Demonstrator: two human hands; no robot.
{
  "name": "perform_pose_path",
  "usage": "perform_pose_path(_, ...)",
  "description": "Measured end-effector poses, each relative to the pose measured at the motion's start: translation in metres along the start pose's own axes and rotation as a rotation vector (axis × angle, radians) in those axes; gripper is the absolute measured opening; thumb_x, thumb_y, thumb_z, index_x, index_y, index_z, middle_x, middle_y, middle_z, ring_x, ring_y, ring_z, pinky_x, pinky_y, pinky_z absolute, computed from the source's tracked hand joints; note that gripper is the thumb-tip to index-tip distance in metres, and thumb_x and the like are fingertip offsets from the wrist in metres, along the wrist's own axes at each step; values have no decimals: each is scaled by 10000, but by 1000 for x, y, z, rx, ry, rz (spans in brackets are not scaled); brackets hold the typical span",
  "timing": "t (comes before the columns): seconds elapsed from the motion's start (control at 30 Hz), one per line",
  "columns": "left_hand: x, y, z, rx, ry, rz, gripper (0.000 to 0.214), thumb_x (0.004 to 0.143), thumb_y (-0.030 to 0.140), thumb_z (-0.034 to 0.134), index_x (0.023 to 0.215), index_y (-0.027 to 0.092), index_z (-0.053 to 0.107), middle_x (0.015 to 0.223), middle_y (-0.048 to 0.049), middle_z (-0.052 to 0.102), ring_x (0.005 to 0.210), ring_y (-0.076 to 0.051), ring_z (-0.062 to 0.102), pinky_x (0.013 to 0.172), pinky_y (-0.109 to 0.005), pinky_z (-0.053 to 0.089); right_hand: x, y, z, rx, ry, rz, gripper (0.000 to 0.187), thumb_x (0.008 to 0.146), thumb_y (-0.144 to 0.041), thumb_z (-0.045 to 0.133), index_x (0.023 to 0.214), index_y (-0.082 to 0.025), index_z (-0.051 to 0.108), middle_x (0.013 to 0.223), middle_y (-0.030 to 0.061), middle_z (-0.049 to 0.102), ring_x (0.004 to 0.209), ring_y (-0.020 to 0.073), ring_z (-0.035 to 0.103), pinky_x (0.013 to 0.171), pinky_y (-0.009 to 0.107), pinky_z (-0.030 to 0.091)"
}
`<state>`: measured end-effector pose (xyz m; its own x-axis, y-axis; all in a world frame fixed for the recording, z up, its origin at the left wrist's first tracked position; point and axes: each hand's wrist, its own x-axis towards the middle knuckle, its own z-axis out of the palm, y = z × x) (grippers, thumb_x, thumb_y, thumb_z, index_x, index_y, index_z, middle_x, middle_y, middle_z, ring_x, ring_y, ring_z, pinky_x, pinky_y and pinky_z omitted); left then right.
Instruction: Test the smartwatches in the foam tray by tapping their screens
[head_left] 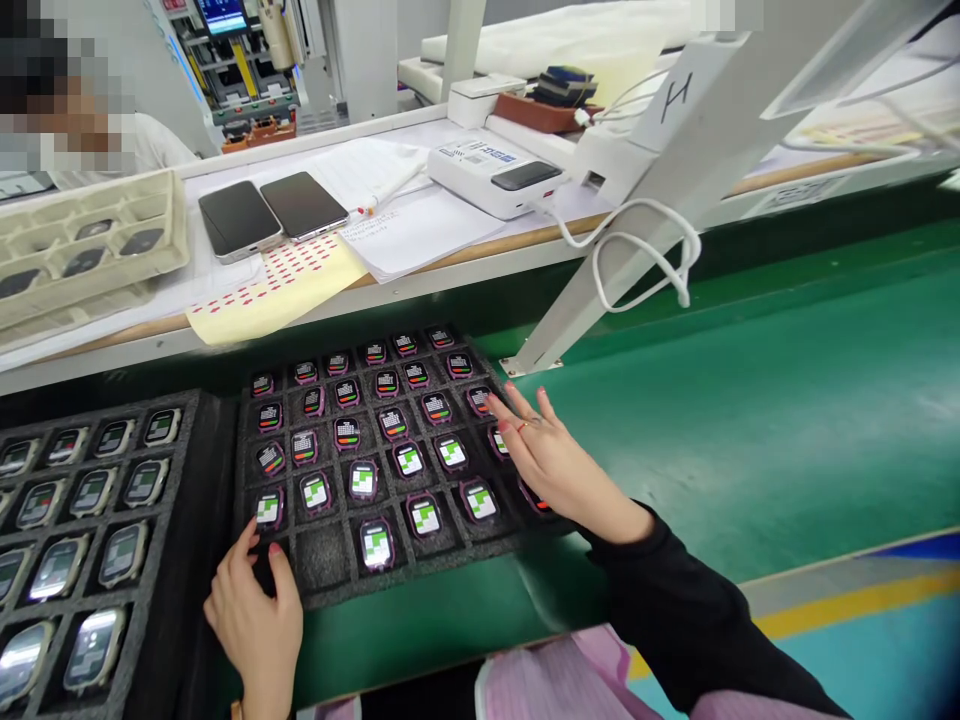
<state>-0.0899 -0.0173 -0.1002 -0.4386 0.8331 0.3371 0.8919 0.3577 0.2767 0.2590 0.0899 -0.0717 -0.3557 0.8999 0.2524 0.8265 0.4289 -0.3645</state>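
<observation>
A black foam tray (322,560) holds rows of smartwatches with purple frames, their screens lit. Some screens show dark text with red and green bars; others, such as this smartwatch (364,480), show white and green blocks. At the tray's front left corner is my left hand (255,615), thumb and forefinger apart and nothing held. Its forefinger is close to a smartwatch (268,508); contact is unclear. Over the tray's right side stretches my right hand (559,460), fingers extended, a fingertip at a smartwatch (478,401). That hand partly covers the watches beneath it.
Left stands a second foam tray (191,440) of pale-framed watches. On the shelf behind are two phones (304,205), a plastic tray (176,215), papers (427,235) and a white device (491,178) with a cable (637,245). A slanted post (570,310) rises at right. A person sits beyond.
</observation>
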Motion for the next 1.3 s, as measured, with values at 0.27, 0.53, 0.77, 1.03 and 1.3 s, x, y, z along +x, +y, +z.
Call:
perform_pose_path(0.27,-1,0,-1,-12,3,-10,416,968,396,410,1284,167,551,1079,-100,669,974,-294,616,805,-400,370,3,13,14,-23,-22,35,542,1046,-230,180,1051,-40,689,1293,230,602,1383,373,357,1138,697,236)
perform_pose_path(0.53,-1,0,-1,-7,-5,0,402,974,381,410,1289,167,537,1095,-101,667,985,-291,608,804,-393,371,22,-18,13,109,-125,-99,525,1069,-248,156,1357,-19,531,1423,166,514,1443,304,245,1197,612,193)
perform_pose_path(0.77,-3,-3,0,-21,-1,7,375,978,367,416,1272,171,542,1089,-101,665,985,-274,605,823,-378,371,29,-27,16,31,-213,-180,535,1055,-202,165,1121,-23,665,1377,210,544,1420,355,283,1164,650,248)
perform_pose_path(1.03,-4,-6,1,-42,17,37,332,979,332,437,1242,169,558,1054,-94,666,955,-256,618,810,-368,375,41,-63,19,120,-204,-286,486,1058,-184,197,1258,-15,606,1368,193,558,1420,325,301,1171,648,241)
perform_pose_path(1.3,-7,-8,2,-80,-6,35,316,973,293,457,1251,181,557,1086,-91,675,993,-253,617,834,-363,376,55,-70,27,38,-259,-345,494,1052,-154,219,1118,-10,686,1294,209,614,1404,347,321,1171,638,241)
